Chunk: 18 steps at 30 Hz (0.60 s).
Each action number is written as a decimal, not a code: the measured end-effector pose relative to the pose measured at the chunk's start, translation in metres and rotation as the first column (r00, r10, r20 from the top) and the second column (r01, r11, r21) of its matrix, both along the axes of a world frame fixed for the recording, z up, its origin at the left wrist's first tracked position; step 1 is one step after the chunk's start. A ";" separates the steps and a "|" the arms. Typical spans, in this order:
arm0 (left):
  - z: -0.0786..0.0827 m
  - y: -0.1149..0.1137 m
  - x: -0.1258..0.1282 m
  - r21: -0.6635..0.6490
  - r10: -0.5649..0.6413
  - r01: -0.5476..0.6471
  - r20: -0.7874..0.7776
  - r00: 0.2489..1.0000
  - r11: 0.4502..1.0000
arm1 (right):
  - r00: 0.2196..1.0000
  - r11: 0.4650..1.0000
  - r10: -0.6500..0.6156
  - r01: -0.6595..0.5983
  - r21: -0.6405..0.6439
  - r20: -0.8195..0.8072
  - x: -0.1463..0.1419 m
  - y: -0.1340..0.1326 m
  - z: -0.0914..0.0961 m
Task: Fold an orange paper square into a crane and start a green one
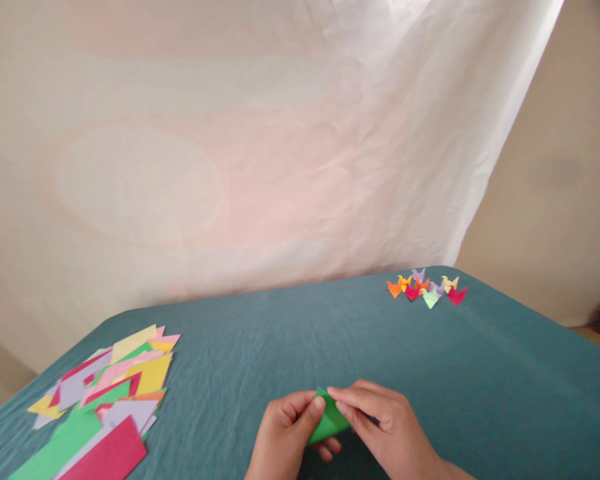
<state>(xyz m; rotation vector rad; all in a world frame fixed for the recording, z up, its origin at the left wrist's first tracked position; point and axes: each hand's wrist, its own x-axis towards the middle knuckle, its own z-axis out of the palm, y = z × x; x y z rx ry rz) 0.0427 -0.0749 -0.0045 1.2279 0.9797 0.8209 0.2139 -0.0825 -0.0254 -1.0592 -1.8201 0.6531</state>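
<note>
A small folded piece of green paper [329, 421] is pinched between both my hands just above the teal tablecloth [260, 340], near the front edge. My left hand [285, 437] grips its left side with thumb and fingers closed on it. My right hand [380, 427] presses fingertips onto its upper right edge. Part of the paper is hidden under my fingers.
A loose pile of coloured paper sheets [105, 400] lies at the front left. Several small folded paper figures [427, 287] in orange, yellow, purple, red and green cluster at the back right. A white cloth backdrop [230, 147] hangs behind the table.
</note>
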 end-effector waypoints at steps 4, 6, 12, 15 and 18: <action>-0.002 0.000 0.000 0.015 0.006 -0.005 -0.051 0.999 1.000 | 0.999 0.995 -0.038 0.036 -0.098 -0.023 -0.002 0.000 0.001; -0.004 0.000 -0.001 0.050 0.006 0.000 -0.124 0.992 0.999 | 0.997 0.981 -0.071 0.066 -0.183 -0.021 -0.003 -0.001 0.001; 0.009 0.021 -0.009 0.376 0.075 0.156 -0.532 0.844 0.913 | 0.998 0.950 -0.065 0.062 -0.307 0.000 0.001 0.011 0.014; 0.023 0.056 -0.010 0.442 0.087 0.318 -0.684 0.724 0.839 | 0.997 0.951 -0.060 0.070 -0.302 0.041 0.003 0.039 0.022; 0.027 0.094 -0.009 0.438 0.136 0.398 -0.791 0.596 0.806 | 0.985 0.947 -0.093 0.133 -0.292 0.146 0.002 0.074 0.019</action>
